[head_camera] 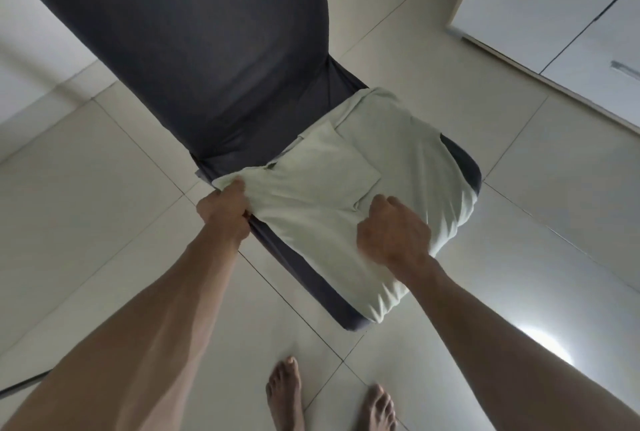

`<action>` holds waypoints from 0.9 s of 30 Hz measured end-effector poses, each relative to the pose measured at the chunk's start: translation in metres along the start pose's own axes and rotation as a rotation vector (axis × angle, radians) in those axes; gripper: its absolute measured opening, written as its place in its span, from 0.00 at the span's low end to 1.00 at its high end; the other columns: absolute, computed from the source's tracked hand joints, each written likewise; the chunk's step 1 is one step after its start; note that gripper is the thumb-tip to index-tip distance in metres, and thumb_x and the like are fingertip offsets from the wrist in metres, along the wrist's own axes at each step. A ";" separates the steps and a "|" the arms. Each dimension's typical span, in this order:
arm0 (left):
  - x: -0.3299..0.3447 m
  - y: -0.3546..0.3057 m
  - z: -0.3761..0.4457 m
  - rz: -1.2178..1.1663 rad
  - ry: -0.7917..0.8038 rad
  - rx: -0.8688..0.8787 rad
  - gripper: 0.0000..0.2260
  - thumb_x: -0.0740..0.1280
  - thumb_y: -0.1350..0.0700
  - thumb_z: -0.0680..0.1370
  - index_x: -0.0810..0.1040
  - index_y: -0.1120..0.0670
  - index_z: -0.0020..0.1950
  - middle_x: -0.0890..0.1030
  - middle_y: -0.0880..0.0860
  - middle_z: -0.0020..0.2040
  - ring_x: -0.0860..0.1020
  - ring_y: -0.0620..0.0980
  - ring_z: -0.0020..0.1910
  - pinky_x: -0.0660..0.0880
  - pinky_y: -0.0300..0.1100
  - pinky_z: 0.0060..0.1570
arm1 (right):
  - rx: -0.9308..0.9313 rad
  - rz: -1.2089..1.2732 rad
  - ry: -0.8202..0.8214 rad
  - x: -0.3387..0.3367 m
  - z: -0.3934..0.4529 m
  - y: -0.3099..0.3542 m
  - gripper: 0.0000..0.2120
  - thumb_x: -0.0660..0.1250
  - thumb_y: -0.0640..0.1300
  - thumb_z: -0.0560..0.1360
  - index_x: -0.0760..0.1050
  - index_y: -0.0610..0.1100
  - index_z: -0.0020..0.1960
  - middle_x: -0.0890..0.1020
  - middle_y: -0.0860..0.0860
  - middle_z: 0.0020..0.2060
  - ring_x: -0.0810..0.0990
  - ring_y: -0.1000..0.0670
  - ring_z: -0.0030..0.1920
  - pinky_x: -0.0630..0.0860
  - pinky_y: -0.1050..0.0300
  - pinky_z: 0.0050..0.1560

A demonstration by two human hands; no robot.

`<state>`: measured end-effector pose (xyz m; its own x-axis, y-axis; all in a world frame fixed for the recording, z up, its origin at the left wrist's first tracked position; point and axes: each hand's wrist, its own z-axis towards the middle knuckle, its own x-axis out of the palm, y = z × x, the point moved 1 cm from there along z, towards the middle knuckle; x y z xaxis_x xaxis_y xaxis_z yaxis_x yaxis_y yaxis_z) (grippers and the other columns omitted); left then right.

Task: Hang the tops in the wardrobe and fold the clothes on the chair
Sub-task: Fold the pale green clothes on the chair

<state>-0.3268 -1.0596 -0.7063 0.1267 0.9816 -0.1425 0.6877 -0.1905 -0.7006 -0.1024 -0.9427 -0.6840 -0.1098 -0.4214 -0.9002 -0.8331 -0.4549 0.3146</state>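
Pale green garment (363, 188) lying spread over seat of dark grey chair (194, 49), near picture centre. We are gripping its corner at 9 o'clock with left hand (225, 212), fingers curled round cloth. Right hand (394, 233) at 5 o'clock, fingers bent, bunching fabric. Our bare feet (284, 392) standing on tiled floor (86, 188) at 6 o'clock; white wardrobe (554, 7) at 2 o'clock.

A home, likely a bedroom: pale tiled floor (104, 208), white wardrobe doors (554, 14), fabric-covered chair (194, 49), bare feet (285, 392).
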 end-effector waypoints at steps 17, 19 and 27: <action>0.001 -0.021 0.062 0.184 0.044 0.085 0.13 0.81 0.60 0.66 0.79 0.52 0.44 0.84 0.54 0.50 0.83 0.54 0.48 0.82 0.51 0.51 | 0.222 0.217 0.114 0.012 0.139 0.047 0.22 0.70 0.57 0.75 0.74 0.48 0.64 0.78 0.46 0.61 0.73 0.42 0.66 0.69 0.49 0.63; 0.005 -0.026 0.062 0.166 0.080 0.101 0.15 0.81 0.63 0.66 0.81 0.53 0.47 0.84 0.54 0.51 0.83 0.53 0.48 0.82 0.50 0.53 | 0.218 0.377 0.072 0.007 0.143 0.045 0.16 0.71 0.53 0.75 0.77 0.46 0.57 0.81 0.46 0.55 0.77 0.42 0.60 0.70 0.55 0.54; 0.001 -0.032 0.069 0.261 0.178 0.066 0.18 0.76 0.60 0.74 0.79 0.55 0.62 0.79 0.49 0.55 0.79 0.49 0.53 0.79 0.48 0.57 | 0.223 0.486 0.113 -0.002 0.138 0.030 0.15 0.77 0.52 0.71 0.76 0.47 0.50 0.79 0.54 0.41 0.79 0.47 0.48 0.75 0.55 0.48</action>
<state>-0.3986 -1.0533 -0.7322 0.4196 0.8848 -0.2026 0.5688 -0.4302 -0.7010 -0.2016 -0.8472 -0.7139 -0.4625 -0.6289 -0.6249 -0.7969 -0.0141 0.6040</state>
